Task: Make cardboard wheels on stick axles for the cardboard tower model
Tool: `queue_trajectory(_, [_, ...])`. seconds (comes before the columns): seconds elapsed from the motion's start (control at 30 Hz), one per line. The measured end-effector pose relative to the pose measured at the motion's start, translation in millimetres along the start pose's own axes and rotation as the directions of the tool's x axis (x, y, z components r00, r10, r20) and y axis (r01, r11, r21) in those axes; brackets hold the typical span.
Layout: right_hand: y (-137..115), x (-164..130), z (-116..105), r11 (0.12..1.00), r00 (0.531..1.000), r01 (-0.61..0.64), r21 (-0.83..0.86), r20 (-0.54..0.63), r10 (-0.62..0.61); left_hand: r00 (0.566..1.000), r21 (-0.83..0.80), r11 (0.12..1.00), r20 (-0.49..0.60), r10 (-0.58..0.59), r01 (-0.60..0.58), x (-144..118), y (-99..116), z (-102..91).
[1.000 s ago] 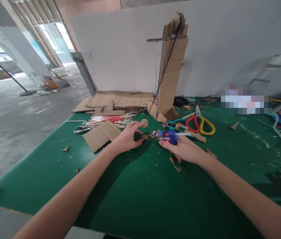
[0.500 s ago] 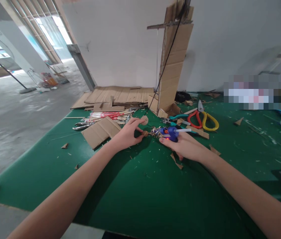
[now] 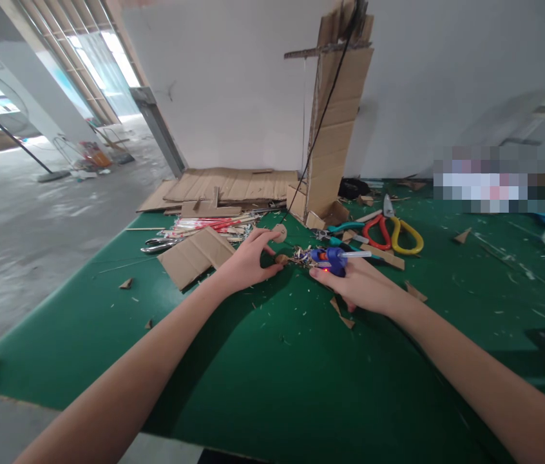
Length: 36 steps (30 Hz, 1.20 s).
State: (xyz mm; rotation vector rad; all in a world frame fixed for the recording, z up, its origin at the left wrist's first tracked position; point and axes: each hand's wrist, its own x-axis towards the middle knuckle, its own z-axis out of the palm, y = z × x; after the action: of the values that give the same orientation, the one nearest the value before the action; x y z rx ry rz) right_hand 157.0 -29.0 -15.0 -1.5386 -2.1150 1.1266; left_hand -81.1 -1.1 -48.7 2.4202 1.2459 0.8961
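From the head camera, both bare arms reach forward over a green desk littered with cardboard scraps. The left hand pinches a small round cardboard disc at its fingertips, with a second small brown piece touching the thumb just below it. The right hand is clenched around a blue glue gun, whose nozzle points left towards the brown piece and sits just beside it; a small red light glows on the gun's body and a pale glue stick juts out of its back end to the right. Just left of the left hand lies a flat cardboard piece, and behind that a bundle of red and white sticks and metal pliers. Behind the hands stands a tall upright cardboard tower with a black cord running down it. To the right of the tower lie scissors with red and yellow handles.
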Motion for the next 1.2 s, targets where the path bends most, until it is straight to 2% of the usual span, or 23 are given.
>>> queue_trajectory(0.2, [-3.5, -2.3, -0.4, 1.000, 1.000, -0.019, -0.020, 0.003, 0.019, 0.999, -0.080, 0.997, 0.033, 0.008, -0.005, -0.7, -0.5, 0.0])
queue_trajectory(1.0, [-3.3, -3.1, -0.2, 0.999, 0.999, -0.031, -0.014, 0.016, 0.031, 1.000, -0.038, 0.999, -0.007, 0.022, -0.022, 0.1, -2.7, 5.6])
queue_trajectory(1.2, [-1.1, -2.6, -0.4, 1.000, 1.000, -0.018, 0.001, 0.017, 0.018, 1.000, -0.066, 0.998, 0.030, 0.010, -0.008, 0.0, -4.9, 6.1])
